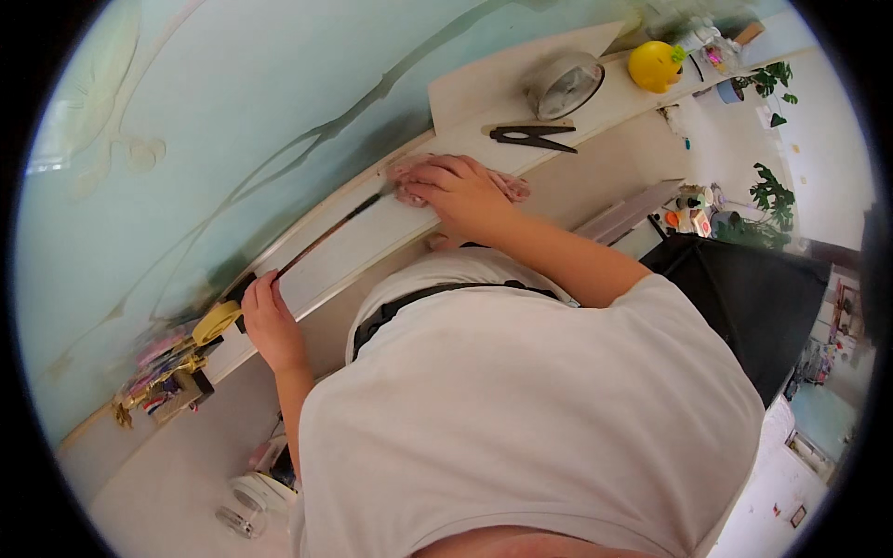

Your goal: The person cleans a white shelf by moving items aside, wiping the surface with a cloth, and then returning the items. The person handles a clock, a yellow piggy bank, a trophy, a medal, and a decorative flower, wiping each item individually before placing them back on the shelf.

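My left hand point(272, 314) is closed around the near end of a thin dark-brown rod point(324, 237), its palm and fingertips partly hidden. A black object point(244, 287) sits by those fingers, its shape mostly covered. The rod runs along a white ledge point(317, 272) beside the wall, its darker far tip close to a crumpled pink cloth point(515, 187). My right hand point(460, 188) grips that cloth from above and presses it on the ledge. Just left of my left hand stands a yellow ring-shaped roll point(217, 323).
Farther right along the ledge are a black forked object point(534, 136), a round clear-faced object point(566, 86) and a yellow round figure point(656, 66). Small colourful items and gold figures point(167, 370) crowd the left end. A black panel point(746, 307) stands behind my right arm.
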{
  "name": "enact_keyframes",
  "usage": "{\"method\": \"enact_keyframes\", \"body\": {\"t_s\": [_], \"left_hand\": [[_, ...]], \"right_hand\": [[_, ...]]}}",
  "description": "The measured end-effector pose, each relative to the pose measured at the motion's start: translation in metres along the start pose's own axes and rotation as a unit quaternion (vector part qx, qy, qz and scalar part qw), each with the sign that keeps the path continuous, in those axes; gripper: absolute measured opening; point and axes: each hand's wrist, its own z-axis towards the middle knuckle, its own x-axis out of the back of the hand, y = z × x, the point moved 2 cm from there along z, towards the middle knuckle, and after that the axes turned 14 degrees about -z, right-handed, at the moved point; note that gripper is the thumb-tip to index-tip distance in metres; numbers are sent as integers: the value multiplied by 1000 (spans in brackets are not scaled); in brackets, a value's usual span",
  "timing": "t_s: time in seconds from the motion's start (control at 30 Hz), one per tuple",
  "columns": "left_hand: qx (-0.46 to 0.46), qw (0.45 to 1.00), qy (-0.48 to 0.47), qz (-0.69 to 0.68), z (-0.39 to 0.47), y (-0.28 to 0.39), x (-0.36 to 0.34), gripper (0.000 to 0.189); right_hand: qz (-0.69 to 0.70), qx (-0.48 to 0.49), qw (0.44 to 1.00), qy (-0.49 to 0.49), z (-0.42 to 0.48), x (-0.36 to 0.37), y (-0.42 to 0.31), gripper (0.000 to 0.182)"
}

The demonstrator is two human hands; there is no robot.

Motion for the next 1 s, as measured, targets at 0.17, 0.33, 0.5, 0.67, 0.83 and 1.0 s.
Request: {"method": "enact_keyframes", "body": {"t_s": [0.17, 0.33, 0.5, 0.67, 0.83, 1.0], "left_hand": [[24, 998, -26, 42, 5, -4, -6, 15], [41, 996, -48, 70, 9, -24, -12, 16], [75, 994, -65, 40, 11, -19, -13, 16], [62, 995, -78, 0, 13, -17, -11, 16], [55, 995, -83, 17, 10, -22, -4, 15], [22, 991, -128, 37, 17, -29, -5, 17]], "right_hand": [[9, -44, 998, 39, -35, 16, 10, 43], [79, -83, 993, -2, -56, 42, 25, 35], [165, -125, 972, 115, -20, 51, 6, 38], [191, 9, 978, 87, 54, -4, -39, 33], [-29, -135, 989, 60, 35, -20, -38, 26], [-78, -294, 950, 68, -22, 14, -24, 41]]}}
